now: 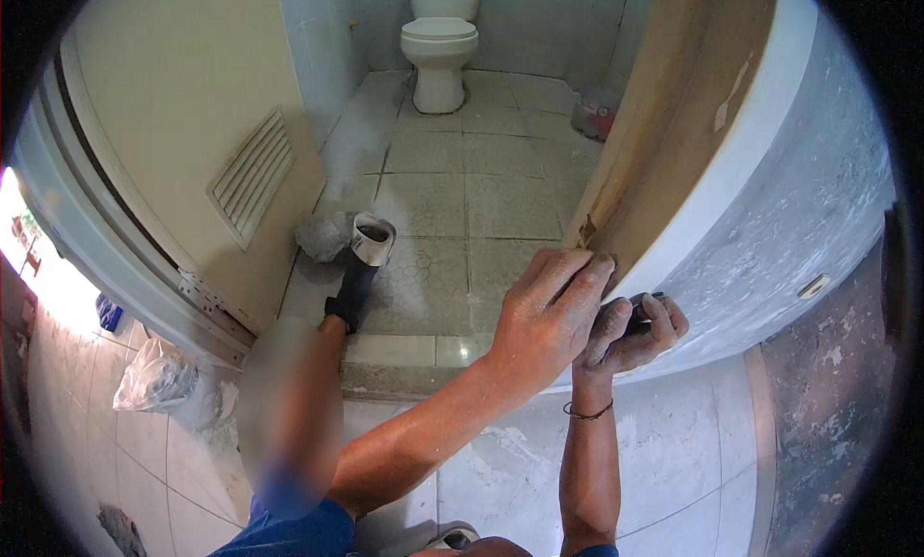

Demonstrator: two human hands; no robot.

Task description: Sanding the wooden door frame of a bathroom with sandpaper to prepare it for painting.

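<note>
Both forearms reach up to the door frame [674,153]: the left hand [549,311] lies flat against its edge, fingers together, while the right hand [630,336] curls tightly round a small dark tool [635,311] pressed there.

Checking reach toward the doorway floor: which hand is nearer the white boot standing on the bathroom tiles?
Left. The left hand lies on the wooden door frame, right of the white boot; the right hand sits farther right, gripping a dark tool.

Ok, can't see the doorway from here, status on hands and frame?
Left hand flat against door frame edge. Right hand shut on dark tool, pressed beside it. Rubber boot standing behind threshold.
</note>
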